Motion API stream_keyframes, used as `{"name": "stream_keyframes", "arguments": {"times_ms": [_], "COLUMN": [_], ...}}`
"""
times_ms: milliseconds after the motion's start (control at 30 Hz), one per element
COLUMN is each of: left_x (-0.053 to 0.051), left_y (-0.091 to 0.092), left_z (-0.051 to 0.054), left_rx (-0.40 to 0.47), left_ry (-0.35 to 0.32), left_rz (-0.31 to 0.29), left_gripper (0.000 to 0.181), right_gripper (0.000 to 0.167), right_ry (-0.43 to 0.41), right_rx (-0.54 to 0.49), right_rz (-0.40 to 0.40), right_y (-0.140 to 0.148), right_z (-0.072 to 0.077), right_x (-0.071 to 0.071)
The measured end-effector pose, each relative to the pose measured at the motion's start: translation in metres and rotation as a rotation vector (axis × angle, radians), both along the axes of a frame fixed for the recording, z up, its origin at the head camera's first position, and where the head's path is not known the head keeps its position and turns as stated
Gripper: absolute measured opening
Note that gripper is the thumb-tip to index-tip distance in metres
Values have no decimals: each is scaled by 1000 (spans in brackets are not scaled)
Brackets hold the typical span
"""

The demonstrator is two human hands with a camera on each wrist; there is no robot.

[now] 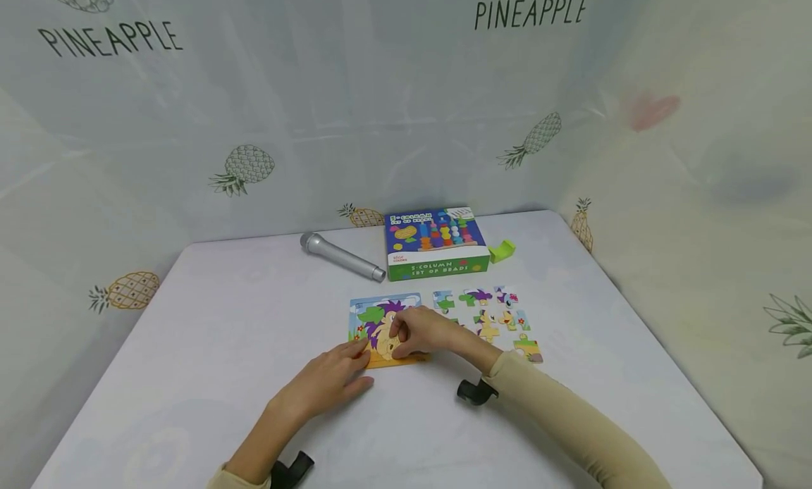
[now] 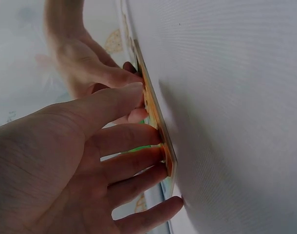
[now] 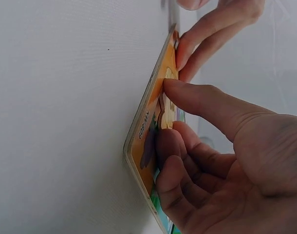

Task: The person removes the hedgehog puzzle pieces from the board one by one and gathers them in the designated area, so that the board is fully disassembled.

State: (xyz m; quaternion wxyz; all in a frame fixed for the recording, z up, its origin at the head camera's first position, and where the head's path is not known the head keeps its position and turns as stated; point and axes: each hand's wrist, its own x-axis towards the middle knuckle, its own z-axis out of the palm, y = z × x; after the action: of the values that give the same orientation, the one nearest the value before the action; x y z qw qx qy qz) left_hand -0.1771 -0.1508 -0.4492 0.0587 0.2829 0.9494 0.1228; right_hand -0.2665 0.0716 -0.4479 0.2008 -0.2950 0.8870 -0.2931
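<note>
A jigsaw puzzle board (image 1: 371, 363) with an orange lower edge and a purple-haired cartoon figure lies flat on the table. My left hand (image 1: 326, 378) rests its fairly straight fingertips on the board's lower left part. Over the right half, my right hand (image 1: 426, 330) has its fingers bent and pinches a cream-yellow puzzle piece (image 3: 166, 116) between thumb and fingers, low against the board. The right hand covers part of the picture. Several loose puzzle pieces (image 1: 487, 325) are spread to the right of the board, some partly hidden by the right wrist.
Behind the board stands a blue and green bead-set box (image 1: 438, 246). A silver microphone (image 1: 342, 256) lies left of the box, and a bright green object (image 1: 502, 251) touches its right side. All sit on a white table (image 1: 209, 348) before a pineapple-print curtain (image 1: 330, 122).
</note>
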Motion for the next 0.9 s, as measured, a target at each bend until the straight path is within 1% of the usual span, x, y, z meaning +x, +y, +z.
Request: {"name": "stream_keyframes", "arguments": {"times_ms": [267, 467, 667, 900], "left_x": [1, 3, 2, 2], "left_y": [2, 4, 5, 5], "left_z": [1, 1, -1, -2], "left_rx": [-3, -15, -26, -33], "left_ry": [5, 27, 44, 61], "left_rz": [10, 14, 14, 8], "left_gripper": [50, 49, 49, 50], "right_gripper": [27, 27, 25, 23], "right_ry": [-9, -9, -17, -62], "right_rx": [10, 15, 9, -5], "right_rz": [-51, -71, -61, -29], "right_y": [-3, -4, -4, -3], "right_z": [-2, -1, 0, 1], "right_x": [-1, -2, -5, -9]}}
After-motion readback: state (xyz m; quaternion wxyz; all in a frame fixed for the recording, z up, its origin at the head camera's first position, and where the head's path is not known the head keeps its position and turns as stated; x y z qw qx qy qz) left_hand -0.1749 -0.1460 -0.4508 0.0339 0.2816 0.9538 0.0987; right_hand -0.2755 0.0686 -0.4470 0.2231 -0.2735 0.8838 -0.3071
